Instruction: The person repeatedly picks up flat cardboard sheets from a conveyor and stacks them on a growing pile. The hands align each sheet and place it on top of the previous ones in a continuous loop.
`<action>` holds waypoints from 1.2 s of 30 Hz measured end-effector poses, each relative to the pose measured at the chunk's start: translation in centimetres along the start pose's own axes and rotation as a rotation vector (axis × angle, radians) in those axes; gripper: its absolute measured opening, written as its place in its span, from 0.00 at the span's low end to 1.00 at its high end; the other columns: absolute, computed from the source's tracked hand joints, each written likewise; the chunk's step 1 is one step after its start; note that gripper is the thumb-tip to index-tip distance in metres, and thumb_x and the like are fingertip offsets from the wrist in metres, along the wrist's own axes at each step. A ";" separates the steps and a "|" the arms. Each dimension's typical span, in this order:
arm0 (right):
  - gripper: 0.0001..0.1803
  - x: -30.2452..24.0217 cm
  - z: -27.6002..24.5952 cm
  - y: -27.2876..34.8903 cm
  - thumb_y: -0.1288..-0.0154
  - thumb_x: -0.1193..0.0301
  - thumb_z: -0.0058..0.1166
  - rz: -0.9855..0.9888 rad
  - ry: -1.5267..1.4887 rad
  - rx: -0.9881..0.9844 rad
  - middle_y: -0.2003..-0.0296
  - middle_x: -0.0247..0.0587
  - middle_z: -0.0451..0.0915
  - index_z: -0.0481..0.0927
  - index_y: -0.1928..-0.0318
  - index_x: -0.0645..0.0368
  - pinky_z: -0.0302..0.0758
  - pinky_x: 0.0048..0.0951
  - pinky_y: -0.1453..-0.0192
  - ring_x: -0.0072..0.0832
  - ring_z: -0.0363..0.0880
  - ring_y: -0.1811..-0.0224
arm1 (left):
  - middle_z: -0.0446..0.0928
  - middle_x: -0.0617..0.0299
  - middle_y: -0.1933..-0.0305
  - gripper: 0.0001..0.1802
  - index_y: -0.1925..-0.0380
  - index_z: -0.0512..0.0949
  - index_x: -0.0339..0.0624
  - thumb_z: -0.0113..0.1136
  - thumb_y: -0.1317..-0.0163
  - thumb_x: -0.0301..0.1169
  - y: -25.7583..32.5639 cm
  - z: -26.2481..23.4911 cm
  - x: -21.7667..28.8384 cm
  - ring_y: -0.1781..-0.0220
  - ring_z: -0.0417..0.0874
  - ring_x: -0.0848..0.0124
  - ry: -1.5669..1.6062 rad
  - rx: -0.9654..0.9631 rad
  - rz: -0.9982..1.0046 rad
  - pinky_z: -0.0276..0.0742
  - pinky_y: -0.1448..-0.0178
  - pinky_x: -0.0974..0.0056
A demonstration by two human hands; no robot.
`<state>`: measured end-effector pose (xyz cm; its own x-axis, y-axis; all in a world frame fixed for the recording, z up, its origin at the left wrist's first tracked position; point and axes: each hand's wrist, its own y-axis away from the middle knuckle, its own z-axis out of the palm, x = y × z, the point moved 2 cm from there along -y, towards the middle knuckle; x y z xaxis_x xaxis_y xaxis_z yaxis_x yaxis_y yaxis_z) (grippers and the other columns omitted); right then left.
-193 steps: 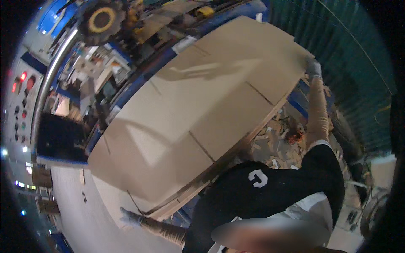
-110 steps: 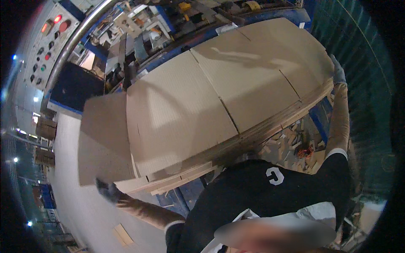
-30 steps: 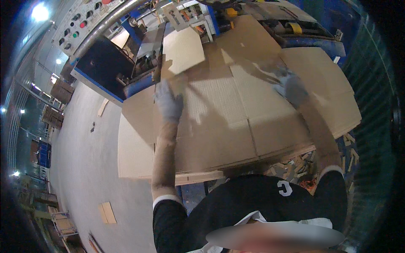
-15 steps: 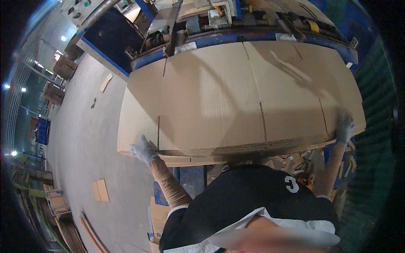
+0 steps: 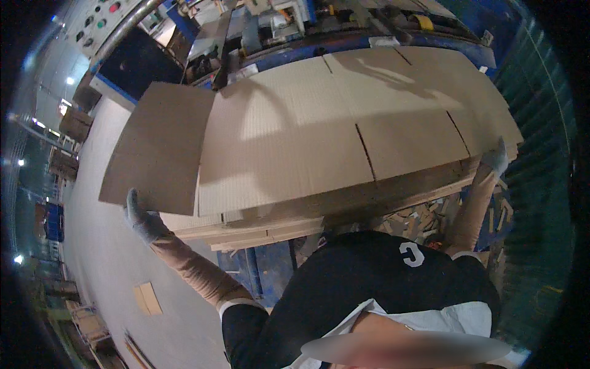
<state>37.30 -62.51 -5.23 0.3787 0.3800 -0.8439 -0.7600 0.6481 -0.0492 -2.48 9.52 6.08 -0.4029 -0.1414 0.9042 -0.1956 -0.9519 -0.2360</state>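
A wide, slotted sheet of brown corrugated cardboard (image 5: 276, 141) tops a stack of similar sheets (image 5: 289, 229) in front of me. Its left end panel (image 5: 161, 147) is lifted and bent up along a crease. My left hand (image 5: 145, 222), in a grey glove, grips the near edge of that panel, thumb on the upper face and the other fingers hidden beneath. At the right end, my gloved right hand (image 5: 495, 160) holds the near right corner of the sheet, its fingers partly hidden by the edge.
Beyond the stack stands a blue machine (image 5: 276, 64) with rollers and belts; a control panel with buttons (image 5: 98, 24) is at far left. Cardboard scraps (image 5: 424, 221) lie below the near edge. A flat cardboard piece (image 5: 147, 299) rests on the grey floor. Green corrugated sheeting (image 5: 541, 154) borders the right.
My left hand has moved left and raised the sheet's left end panel, which was flat before. My right hand stays at the right end, and the whole view has shifted a little.
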 end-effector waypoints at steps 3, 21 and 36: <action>0.22 -3.5 2.5 0.1 0.37 0.74 0.53 -0.072 0.076 -0.226 0.48 0.42 0.76 0.71 0.42 0.64 0.74 0.34 0.44 0.33 0.76 0.49 | 0.76 0.56 0.51 0.22 0.46 0.74 0.33 0.57 0.39 0.32 -0.7 0.2 -0.4 0.50 0.75 0.65 -0.072 -0.104 -0.039 0.72 0.44 0.58; 0.25 -3.8 2.7 19.2 0.50 0.62 0.56 -1.138 1.177 -1.823 0.41 0.38 0.73 0.77 0.47 0.47 0.59 0.49 0.31 0.41 0.68 0.38 | 0.66 0.48 0.34 0.28 0.40 0.69 0.45 0.50 0.45 0.22 20.0 11.6 -7.2 0.33 0.66 0.47 -1.216 -1.356 0.846 0.55 0.30 0.40; 0.39 5.0 18.3 12.6 0.45 0.42 0.55 -0.949 1.282 -1.679 0.40 0.49 0.69 0.71 0.41 0.58 0.58 0.46 0.30 0.47 0.62 0.35 | 0.63 0.48 0.32 0.39 0.34 0.62 0.47 0.62 0.50 0.28 8.3 21.9 -15.3 0.30 0.61 0.49 -1.009 -1.121 0.961 0.52 0.27 0.44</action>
<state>39.25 -40.37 -0.34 0.8661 -0.4942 -0.0754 -0.4996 -0.8503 -0.1657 21.69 -2.20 -1.92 -0.1661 -0.9842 0.0619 -0.8721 0.1173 -0.4751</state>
